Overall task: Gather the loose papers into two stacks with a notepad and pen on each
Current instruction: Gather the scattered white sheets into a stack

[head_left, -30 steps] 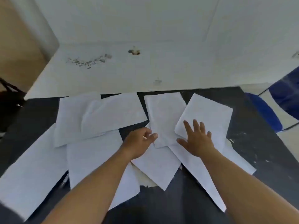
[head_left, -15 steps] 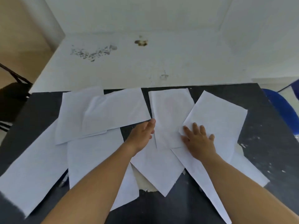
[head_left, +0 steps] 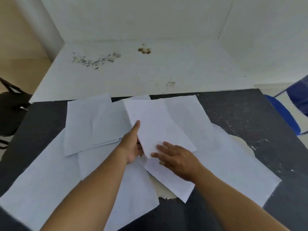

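Observation:
Several loose white paper sheets (head_left: 103,124) lie overlapping on a dark table (head_left: 241,114). One sheet (head_left: 158,124) sits tilted on top of the middle ones. My left hand (head_left: 133,145) is at that sheet's left edge, index finger stretched along it and the other fingers tucked under it. My right hand (head_left: 176,157) lies flat on the sheet's near corner, fingers spread. More sheets (head_left: 233,167) fan out to the right and toward the near left (head_left: 41,189). No notepad or pen shows.
A white table (head_left: 150,72) with grey crumbs (head_left: 93,61) and a brown stain (head_left: 144,50) butts against the dark table's far edge. A blue chair (head_left: 283,112) stands at the right, a black chair (head_left: 10,105) at the left. Pale worn patches (head_left: 166,193) show under the papers.
The right-hand sheet has slid left and now lies over the middle sheet. My left hand has gone to its left edge. My right hand moved left with the sheet.

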